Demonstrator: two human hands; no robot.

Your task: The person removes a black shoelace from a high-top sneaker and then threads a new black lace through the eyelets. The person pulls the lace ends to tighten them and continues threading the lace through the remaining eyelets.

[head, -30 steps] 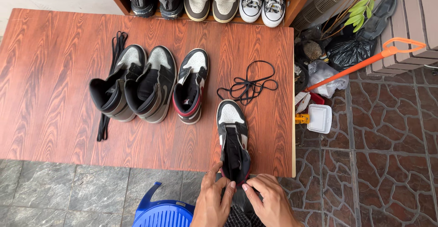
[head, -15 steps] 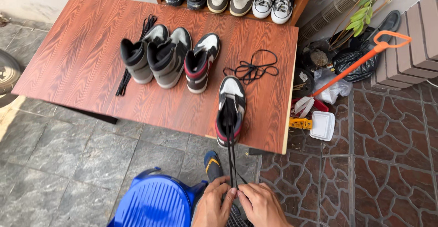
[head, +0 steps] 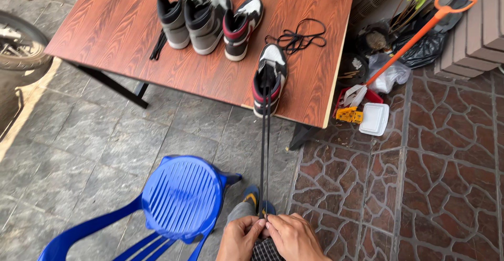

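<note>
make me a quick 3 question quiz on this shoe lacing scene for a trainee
1. True or false: both hands pinch the ends of the black lace that runs from the shoe at the table's near edge.
2. Which thing stands on the floor nearest the hands? A) blue plastic chair B) orange-handled tool C) white foam box
3. How many shoes stand together at the far part of the table?

Key
1. True: the left hand and right hand hold the black lace, pulled taut from the shoe on the table.
2. A: the blue plastic chair.
3. Three: the shoes, beside a loose lace.
</note>
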